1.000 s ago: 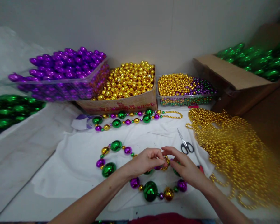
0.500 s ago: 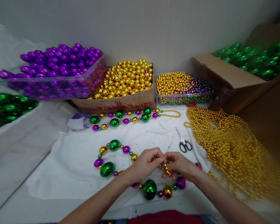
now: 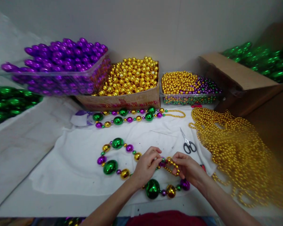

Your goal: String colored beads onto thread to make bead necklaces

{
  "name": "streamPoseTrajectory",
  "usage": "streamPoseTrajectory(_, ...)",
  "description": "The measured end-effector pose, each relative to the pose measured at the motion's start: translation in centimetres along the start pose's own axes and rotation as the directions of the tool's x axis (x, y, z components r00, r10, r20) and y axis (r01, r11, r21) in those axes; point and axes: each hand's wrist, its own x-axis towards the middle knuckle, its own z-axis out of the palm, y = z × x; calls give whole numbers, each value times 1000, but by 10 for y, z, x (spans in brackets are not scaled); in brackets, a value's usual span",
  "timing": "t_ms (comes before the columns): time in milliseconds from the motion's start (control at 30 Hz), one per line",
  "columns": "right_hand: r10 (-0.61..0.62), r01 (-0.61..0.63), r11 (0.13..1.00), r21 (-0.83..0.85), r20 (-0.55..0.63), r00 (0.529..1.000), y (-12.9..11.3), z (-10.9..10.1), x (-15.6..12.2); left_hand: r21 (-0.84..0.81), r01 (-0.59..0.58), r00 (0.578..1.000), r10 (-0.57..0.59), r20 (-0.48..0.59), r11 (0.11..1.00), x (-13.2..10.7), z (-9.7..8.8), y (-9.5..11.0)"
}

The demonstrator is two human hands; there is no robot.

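A bead necklace of large green, purple and gold beads lies curved on the white cloth in front of me. My left hand pinches its end near a purple bead; the fingertips partly hide the grip. Close beside it, my right hand has thumb and fingers closed on a loop of small gold beads. The loop hangs between both hands. Below them, the necklace's near end shows a big green bead. Black-handled scissors lie just beyond my right hand.
A second necklace lies behind. Along the wall stand a purple-bead tub, a gold-bead carton and a mixed-bead tub. Gold strands spread at right, beside a brown carton with green beads.
My hands have moved slightly apart, and the gold loop between them has opened into view. A purple bead now shows at my left fingertips. The whole view has shifted a little.
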Motion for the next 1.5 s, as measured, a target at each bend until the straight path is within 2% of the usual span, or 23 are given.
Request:
streamPoseTrajectory(67, -29, 31, 998, 59, -34, 999, 1, -5, -1, 15, 51, 998, -50, -49, 999, -10, 8, -5)
streamPoseTrajectory(133, -47, 52, 994, 101, -54, 997, 0, -7, -3, -39, 142, 988, -144, -54, 989, -20, 13, -5)
streamPoseTrajectory(233, -38, 43, 984, 175, -32, 999, 0, -7, -10, -298, 296, 948, -316, -23, 908, -32, 13, 0)
streamPoseTrajectory(300, -19, 16, 968, 251, 10, 1000, -1, -6, -16, -512, 312, 930, -368, -9, 800, -37, 8, 7)
streamPoseTrajectory(367, -14, -3, 947, 322, 51, 999, -1, -4, -23, -700, 264, 926, -377, -8, 664, -41, 1, 16)
streamPoseTrajectory(433, -25, -9, 929, 371, 85, 996, 0, -1, -29, -855, 186, 935, -355, 2, 485, -42, -4, 25)
streamPoseTrajectory(533, -58, 0, 885, 466, 110, 992, 0, 5, -38, -980, 74, 958, -285, 19, 184, -41, -10, 36)
streamPoseTrajectory(633, -116, 46, 827, 561, 90, 989, -5, 17, -46, -999, 28, 961, -275, 38, -39, -37, -13, 42)
streamPoseTrajectory(733, -214, 106, 775, 624, 100, 972, -11, 33, -50, -984, 50, 940, -326, 103, -169, -35, -14, 41)
streamPoseTrajectory(867, -231, 103, 760, 642, 119, 966, -14, 40, -40, -970, 91, 896, -407, 179, -226, -39, -8, 29)
streamPoseTrajectory(967, -204, 120, 810, 574, 84, 975, -16, 35, -29, -980, 71, 868, -473, 153, -187, -40, -6, 21)
streamPoseTrajectory(1067, -240, 178, 899, 399, 110, 964, -23, 33, -25, -997, 38, 884, -462, 65, -68, -39, -14, 22)
streamPoseTrajectory(1100, -252, 204, 930, 304, 125, 960, -25, 33, -24, -1000, 27, 898, -440, 22, 7, -38, -17, 22)
streamPoseTrajectory(1167, -250, 245, 968, 52, 113, 962, -23, 32, -22, -977, 33, 913, -403, -57, 212, -38, -23, 21)
streamPoseTrajectory(1233, -227, 233, 940, -251, 54, 972, -12, 29, -17, -880, 118, 909, -407, -92, 460, -41, -21, 14)
streamPoseTrajectory(1300, -210, 186, 832, -523, 13, 978, 3, 26, -10, -689, 261, 893, -440, -93, 676, -46, -12, 4)
streamPoseTrajectory(1367, -221, 176, 612, -771, 47, 974, 16, 24, -6, -438, 353, 893, -437, -106, 827, -53, 0, -4)
streamPoseTrajectory(1433, -236, 193, 361, -912, 111, 965, 20, 27, -5, -206, 356, 914, -386, -127, 911, -57, 12, -8)
streamPoseTrajectory(1500, -211, 209, 121, -971, 180, 961, 16, 34, -7, -48, 329, 937, -332, -111, 943, -57, 19, -7)
